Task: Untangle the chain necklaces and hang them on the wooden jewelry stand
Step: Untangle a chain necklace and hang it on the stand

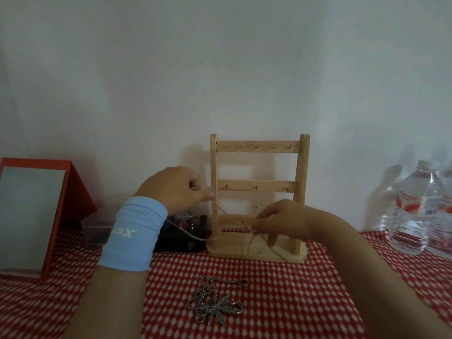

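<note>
Looks like a home: tabletop under a red-white checked cloth (pixel 281 302), plain white wall (pixel 220 69), red-framed standing mirror (pixel 29 216), plastic water bottles (pixel 415 211).

A red cloth (pixel 281 302) with a pattern of small white spots covers the table. At the far left stands a mirror (pixel 29 216) in a red frame, tilted a little backward. Just beside it, to the right, lies a small clear plastic box (pixel 97 226), and next to that a dark box (pixel 178 241). At the right edge two clear water bottles (pixel 413 209) with red labels stand close together. Behind everything is a plain white wall (pixel 220 69).
</note>
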Action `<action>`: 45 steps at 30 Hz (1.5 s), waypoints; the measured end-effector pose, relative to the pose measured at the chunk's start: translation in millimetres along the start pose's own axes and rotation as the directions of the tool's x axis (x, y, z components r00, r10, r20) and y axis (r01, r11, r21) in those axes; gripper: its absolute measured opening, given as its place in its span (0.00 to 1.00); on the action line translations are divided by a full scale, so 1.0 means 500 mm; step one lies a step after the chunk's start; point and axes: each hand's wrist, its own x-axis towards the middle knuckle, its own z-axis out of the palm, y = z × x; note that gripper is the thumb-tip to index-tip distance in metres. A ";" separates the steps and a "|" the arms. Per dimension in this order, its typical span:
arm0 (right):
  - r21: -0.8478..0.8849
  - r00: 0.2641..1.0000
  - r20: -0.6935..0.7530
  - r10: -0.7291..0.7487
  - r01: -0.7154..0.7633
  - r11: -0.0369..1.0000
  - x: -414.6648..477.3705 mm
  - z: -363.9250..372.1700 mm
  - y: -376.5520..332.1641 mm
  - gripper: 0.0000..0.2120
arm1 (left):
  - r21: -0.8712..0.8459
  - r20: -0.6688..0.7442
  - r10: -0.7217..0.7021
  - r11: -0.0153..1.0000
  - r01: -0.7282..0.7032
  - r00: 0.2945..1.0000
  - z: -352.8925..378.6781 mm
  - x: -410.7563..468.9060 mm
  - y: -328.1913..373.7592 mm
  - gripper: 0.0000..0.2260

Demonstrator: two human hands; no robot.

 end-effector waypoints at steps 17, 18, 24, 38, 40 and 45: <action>0.482 0.961 -0.021 -0.275 0.250 0.840 -0.010 0.001 -0.005 0.12 | 0.140 0.678 -0.169 0.985 0.100 0.716 0.052 -0.006 0.050 0.20; 0.497 0.961 -0.039 -0.274 0.256 0.829 -0.011 0.002 -0.008 0.12 | 0.126 0.671 -0.113 0.991 0.038 0.733 0.052 -0.005 0.059 0.21; 0.419 0.945 -0.245 -0.218 0.306 0.855 -0.005 0.005 -0.024 0.12 | -0.586 0.621 0.272 0.784 0.205 0.735 0.090 -0.009 0.080 0.21; 0.431 0.874 -0.444 -0.195 0.399 0.809 -0.003 -0.003 -0.028 0.12 | -0.631 0.501 0.361 0.775 0.046 0.787 0.130 0.000 0.094 0.10; 0.313 0.828 -0.539 -0.156 0.369 0.875 -0.004 -0.006 -0.023 0.14 | -0.704 0.484 0.375 0.703 0.098 0.791 0.126 -0.003 0.096 0.11; -0.032 0.833 -0.535 -0.141 0.147 0.989 -0.013 -0.018 -0.003 0.23 | -0.861 0.428 0.233 0.401 0.315 0.873 0.101 -0.001 0.078 0.12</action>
